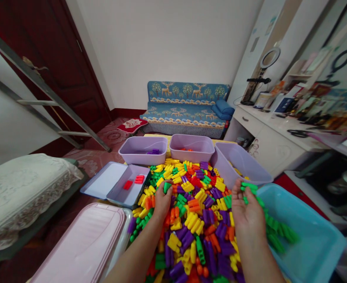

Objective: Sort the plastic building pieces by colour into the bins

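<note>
Over a big heap of plastic toy building blocks (193, 224) in yellow, green, purple, orange and red, my left hand (162, 198) is closed around a green block (167, 187). On the right, my right hand (248, 210) is turned palm up beside the turquoise bin (311, 232). Green blocks (249, 186) lie against its curled fingers, partly hidden by them. Inside that bin sit several green blocks (282, 232).
Behind the heap stand a lilac bin (142, 159) with purple blocks, another lilac bin (192, 155) with orange ones, and a third lilac bin (235, 167) with yellow ones. An open box (123, 202) at left holds red blocks. Pink lids (85, 239) lie nearer me.
</note>
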`<state>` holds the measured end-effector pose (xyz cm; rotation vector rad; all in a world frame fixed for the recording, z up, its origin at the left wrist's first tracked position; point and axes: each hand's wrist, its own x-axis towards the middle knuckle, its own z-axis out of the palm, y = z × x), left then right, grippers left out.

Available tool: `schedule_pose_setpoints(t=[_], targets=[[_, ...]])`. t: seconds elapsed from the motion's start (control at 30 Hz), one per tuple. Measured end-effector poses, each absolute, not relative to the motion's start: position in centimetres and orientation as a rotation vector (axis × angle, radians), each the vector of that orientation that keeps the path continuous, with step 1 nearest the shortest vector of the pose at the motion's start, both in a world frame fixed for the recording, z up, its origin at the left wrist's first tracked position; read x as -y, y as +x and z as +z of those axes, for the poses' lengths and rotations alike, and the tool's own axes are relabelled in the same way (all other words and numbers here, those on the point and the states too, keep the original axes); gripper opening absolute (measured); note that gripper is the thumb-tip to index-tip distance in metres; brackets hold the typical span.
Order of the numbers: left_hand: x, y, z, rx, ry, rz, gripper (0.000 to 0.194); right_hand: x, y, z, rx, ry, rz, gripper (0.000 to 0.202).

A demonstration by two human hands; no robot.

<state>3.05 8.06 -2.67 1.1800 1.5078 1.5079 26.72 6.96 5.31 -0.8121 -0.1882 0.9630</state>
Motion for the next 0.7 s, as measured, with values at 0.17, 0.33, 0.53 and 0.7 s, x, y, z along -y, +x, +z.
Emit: schedule_pose_setpoints(t=[0.17,0.33,0.53,0.7], targets=[[-8.1,3.0,-2.7,-1.505,1.178,1.528,0.02,-6.1,29.6,4.7,0.328,-0.943,0.788,0.031],[-8.0,3.1,-2.6,-1.513,1.18,1.519,0.021,-5.6,29.5,5.4,0.264,-0.928,0.853,0.032],[-8.0,3.1,-2.6,-1.504,1.177,1.513,0.02,-6.4,25.7,5.7,0.383,-1.013,1.071,0.028],[-8.1,2.9,-2.9,-1.512,1.22,1.527,0.02,-7.4,22.6,3.8,1.089,-1.296,1.146,0.047]])
